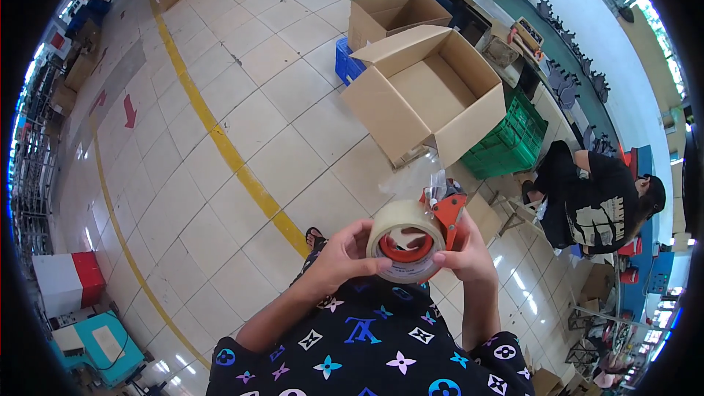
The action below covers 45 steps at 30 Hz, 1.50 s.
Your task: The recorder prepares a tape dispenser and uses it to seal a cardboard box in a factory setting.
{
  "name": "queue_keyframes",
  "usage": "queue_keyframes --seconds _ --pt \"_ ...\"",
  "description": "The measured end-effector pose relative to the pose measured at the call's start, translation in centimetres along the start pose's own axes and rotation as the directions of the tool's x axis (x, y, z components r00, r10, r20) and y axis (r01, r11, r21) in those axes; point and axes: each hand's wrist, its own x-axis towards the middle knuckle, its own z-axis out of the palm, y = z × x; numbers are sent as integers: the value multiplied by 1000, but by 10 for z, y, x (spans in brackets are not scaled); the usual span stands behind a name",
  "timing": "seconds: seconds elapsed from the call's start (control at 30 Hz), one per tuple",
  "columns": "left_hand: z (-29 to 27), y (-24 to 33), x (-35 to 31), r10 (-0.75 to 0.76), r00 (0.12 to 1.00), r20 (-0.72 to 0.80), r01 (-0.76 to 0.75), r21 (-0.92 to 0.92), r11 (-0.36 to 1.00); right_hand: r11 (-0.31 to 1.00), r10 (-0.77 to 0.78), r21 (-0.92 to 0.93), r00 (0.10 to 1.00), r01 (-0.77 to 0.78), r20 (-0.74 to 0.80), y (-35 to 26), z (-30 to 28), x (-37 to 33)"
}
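A wide roll of clear packing tape (400, 214) sits on a red tape dispenser (449, 213), held up in front of my body. My left hand (343, 255) is closed on the roll's left side, thumb on its near face. From the right, my right hand (471, 253) grips the dispenser and the roll's edge, its thumb near the roll's lower right; some of its fingers are hidden. A loose, see-through strip of tape (408, 176) stands out from the top. Just beyond it, a large cardboard box (400, 114) has its flaps spread open.
The cardboard box rests on a green plastic crate (506, 143). Behind it are another open box (367, 22) and a blue crate (345, 62). A person in black (594, 198) sits at the right by a long bench. A yellow line (227, 150) crosses the tiled floor.
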Motion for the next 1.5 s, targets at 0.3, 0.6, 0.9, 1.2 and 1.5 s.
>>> queue_keyframes --seconds 0.3,0.6,0.9,1.2,1.5 --pt "-8 -8 7 -22 993 -113 14 -70 997 992 109 76 987 -101 -115 18 -7 5" --pt "-7 -17 9 41 994 -102 -59 -179 982 968 -80 249 983 37 163 48 -21 17" --pt "-18 -42 13 37 999 21 -29 -309 951 888 -42 459 999 31 14 67 -6 36" --pt "-20 -19 35 -145 989 -8 140 -208 968 889 78 457 992 -23 -103 14 10 26" --pt "-22 -18 39 -214 905 367 420 -698 580 959 -147 -243 989 146 13 -16 22 10"
